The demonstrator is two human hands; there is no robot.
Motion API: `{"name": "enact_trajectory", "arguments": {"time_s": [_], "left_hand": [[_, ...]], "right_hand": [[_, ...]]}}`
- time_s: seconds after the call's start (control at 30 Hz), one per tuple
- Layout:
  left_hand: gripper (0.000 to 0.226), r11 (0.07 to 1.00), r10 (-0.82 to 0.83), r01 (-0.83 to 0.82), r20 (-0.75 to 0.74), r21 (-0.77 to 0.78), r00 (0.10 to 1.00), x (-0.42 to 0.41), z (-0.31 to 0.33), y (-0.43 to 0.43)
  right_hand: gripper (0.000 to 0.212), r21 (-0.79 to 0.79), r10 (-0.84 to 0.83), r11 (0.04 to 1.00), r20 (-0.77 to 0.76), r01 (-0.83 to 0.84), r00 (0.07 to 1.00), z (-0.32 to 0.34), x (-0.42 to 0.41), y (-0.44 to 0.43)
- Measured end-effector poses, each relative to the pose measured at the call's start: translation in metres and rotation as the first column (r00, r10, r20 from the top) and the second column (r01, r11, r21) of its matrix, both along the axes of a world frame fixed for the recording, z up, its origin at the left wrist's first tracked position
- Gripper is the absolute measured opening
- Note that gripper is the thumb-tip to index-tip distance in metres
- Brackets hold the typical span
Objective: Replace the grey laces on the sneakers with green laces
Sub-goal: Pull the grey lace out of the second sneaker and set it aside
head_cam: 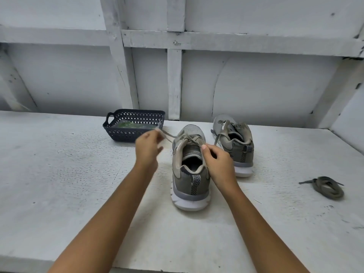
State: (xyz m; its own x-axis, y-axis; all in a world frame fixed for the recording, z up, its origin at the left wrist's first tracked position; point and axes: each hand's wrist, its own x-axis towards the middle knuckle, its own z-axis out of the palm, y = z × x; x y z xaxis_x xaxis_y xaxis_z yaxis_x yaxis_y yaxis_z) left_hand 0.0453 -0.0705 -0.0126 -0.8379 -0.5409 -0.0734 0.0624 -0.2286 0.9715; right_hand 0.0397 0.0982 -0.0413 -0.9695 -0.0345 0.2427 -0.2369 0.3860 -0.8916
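Two hands, left and right, pinch grey lace on near sneaker

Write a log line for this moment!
left hand: pinches grey lace | right hand: holds near sneaker | green laces: in basket

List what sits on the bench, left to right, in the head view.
Dark basket → near sneaker → far sneaker → coiled grey lace. Left out for overlap: left hand and right hand, each pinching the near sneaker's threaded lace.
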Motion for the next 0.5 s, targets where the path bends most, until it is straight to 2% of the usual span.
{"name": "enact_trajectory", "arguments": {"time_s": [0.07,0.17,0.2,0.27,0.3,0.33,0.37,0.43,0.5], "left_hand": [[0.018,0.998,0.055,-0.055,-0.016,-0.030,0.998,-0.001,0.006,-0.017],[0.026,0.943,-0.011,0.034,0.072,-0.330,0.997,-0.001,0.004,-0.038],[0.028,0.877,-0.035,0.106,0.159,-0.468,0.987,-0.001,0.000,-0.043],[0.031,0.641,0.000,0.249,0.324,-0.726,0.946,-0.001,-0.005,-0.048],[0.029,0.547,0.008,0.275,0.333,-0.791,0.943,-0.003,-0.006,-0.047],[0.024,0.515,-0.035,0.272,0.297,-0.813,0.954,-0.004,-0.004,-0.044],[0.017,0.542,-0.124,0.270,0.242,-0.796,0.962,-0.005,-0.001,-0.039],[0.013,0.599,-0.295,0.292,0.133,-0.746,0.946,-0.007,0.010,-0.027],[0.028,0.481,-0.403,0.370,0.175,-0.795,0.898,-0.014,0.018,-0.019]], "right_hand": [[0.034,0.003,0.006,1.000,-0.001,-0.006,1.000,0.000,0.000,0.000],[0.030,0.055,0.026,0.998,0.017,-0.027,1.000,0.002,-0.002,0.003],[0.031,0.083,0.031,0.996,0.022,-0.032,0.999,0.006,-0.003,0.004],[0.036,0.156,0.031,0.987,-0.011,-0.029,0.999,0.016,-0.013,0.007],[0.031,0.175,0.031,0.984,-0.037,-0.024,0.999,0.021,-0.020,0.008],[0.024,0.190,0.038,0.981,-0.056,-0.027,0.998,0.026,-0.029,0.010],[0.022,0.230,0.059,0.972,-0.059,-0.044,0.996,0.032,-0.038,0.011],[0.033,0.384,0.154,0.912,-0.002,-0.141,0.988,0.043,-0.051,0.010],[0.035,0.566,0.211,0.801,0.034,-0.192,0.977,0.048,-0.062,0.005]]}}
